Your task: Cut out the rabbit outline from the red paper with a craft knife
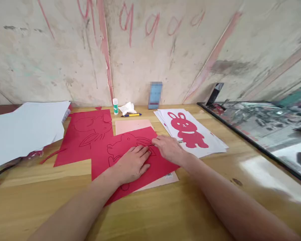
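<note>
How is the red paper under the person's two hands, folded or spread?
Spread. The red paper lies flat under the left hand and right hand, with straight outer edges and no visible fold.

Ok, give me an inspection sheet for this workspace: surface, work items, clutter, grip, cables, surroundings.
Surface: wooden table, grain showing.
Work items: front red sheet with drawn outlines, over a pale pink sheet; second red sheet to its left, also drawn on; red rabbit shape on white sheets at right.
Clutter: white paper pile at left; white-capped tube, crumpled tissue and yellow-blue pen near the wall.
Grip: left hand rests on the front red sheet; right hand holds a thin tool.
Cables: none certain; dark strip at left unclear.
Surroundings: red-marked wall; black edging at right.
</note>
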Demonstrator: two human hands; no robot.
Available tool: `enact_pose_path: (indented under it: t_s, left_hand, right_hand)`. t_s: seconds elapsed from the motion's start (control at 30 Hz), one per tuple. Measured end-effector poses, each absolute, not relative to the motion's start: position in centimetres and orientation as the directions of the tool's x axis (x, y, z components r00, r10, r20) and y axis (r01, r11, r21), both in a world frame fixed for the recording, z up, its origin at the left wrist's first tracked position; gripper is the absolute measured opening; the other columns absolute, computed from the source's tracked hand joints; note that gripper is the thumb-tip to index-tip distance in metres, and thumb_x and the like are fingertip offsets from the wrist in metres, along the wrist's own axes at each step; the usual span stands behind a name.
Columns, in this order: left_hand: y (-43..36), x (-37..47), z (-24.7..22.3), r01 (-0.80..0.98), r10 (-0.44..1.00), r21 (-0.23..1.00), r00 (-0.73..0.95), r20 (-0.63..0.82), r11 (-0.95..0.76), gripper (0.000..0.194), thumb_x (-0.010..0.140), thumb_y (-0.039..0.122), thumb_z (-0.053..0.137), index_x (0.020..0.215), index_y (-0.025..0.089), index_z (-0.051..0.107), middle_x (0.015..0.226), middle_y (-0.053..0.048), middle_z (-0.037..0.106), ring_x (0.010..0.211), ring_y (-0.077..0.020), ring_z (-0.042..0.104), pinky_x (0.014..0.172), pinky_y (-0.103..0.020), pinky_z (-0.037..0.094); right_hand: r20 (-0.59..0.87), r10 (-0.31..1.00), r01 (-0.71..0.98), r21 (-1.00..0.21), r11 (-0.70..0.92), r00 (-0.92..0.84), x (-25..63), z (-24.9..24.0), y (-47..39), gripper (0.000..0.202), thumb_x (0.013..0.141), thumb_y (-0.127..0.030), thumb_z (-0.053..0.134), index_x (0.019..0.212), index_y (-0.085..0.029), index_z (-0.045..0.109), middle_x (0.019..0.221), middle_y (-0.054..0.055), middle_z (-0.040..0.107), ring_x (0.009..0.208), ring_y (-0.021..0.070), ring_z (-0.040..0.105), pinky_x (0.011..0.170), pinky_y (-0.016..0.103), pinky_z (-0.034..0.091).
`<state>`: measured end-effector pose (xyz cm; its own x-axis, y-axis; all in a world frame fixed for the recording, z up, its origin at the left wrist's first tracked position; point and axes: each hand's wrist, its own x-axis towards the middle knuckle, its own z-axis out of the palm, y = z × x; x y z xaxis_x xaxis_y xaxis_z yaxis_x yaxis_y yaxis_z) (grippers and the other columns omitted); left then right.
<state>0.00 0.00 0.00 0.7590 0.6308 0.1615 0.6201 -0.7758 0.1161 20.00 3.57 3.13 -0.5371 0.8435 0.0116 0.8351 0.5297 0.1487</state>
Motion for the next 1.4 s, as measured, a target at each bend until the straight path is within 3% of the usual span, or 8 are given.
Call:
enact_pose_path:
  t_s: [0.23,0.9,1.1,1.4]
  left_hand:
    - [-0.2,0.1,0.2,0.626,0.635,0.108,0.750,0.184,-0.772,0.048,0.096,0.039,0.032,0.133,0.010,0.045,0.139,-0.013,0.045,0.124,-0.0279,0.041,0.102,-0.042,0.034]
    - [-0.1,0.1,0.2,0.614,0.623,0.111,0.757,0.198,-0.782,0.048,0.096,0.039,0.033,0.133,0.010,0.045,0.138,-0.013,0.045,0.124,-0.0271,0.041,0.102,-0.042,0.035]
    - [-0.1,0.1,0.3,0.611,0.621,0.117,0.758,0.200,-0.783,0.046,0.096,0.038,0.034,0.132,0.011,0.045,0.136,-0.013,0.047,0.122,-0.0271,0.042,0.101,-0.042,0.036]
    - [-0.1,0.1,0.4,0.604,0.617,0.130,0.758,0.213,-0.787,0.045,0.096,0.038,0.033,0.131,0.012,0.046,0.136,-0.013,0.047,0.122,-0.0260,0.042,0.101,-0.042,0.036]
  right_hand:
    - [0.085,0.782,0.779,0.201,0.593,-0.617,20.2,2.3,4.3,0.036,0.075,0.002,0.039,0.094,-0.018,0.064,0.091,0.008,0.059,0.086,0.0199,0.049,0.074,0.031,0.031]
    - [0.152,0.668,0.681,0.260,0.684,-0.729,20.8,1.5,5.0,0.032,0.072,0.004,0.044,0.087,-0.017,0.063,0.084,0.008,0.057,0.086,0.0205,0.046,0.071,0.030,0.029]
    - [0.185,0.623,0.648,0.283,0.707,-0.760,20.4,1.6,4.8,0.026,0.080,-0.002,0.042,0.085,-0.017,0.063,0.080,0.008,0.058,0.082,0.0204,0.046,0.070,0.031,0.027]
    - [0.220,0.608,0.647,0.265,0.716,-0.763,20.6,1.2,5.1,0.023,0.080,-0.003,0.045,0.084,-0.016,0.063,0.079,0.006,0.059,0.079,0.0191,0.046,0.069,0.030,0.027]
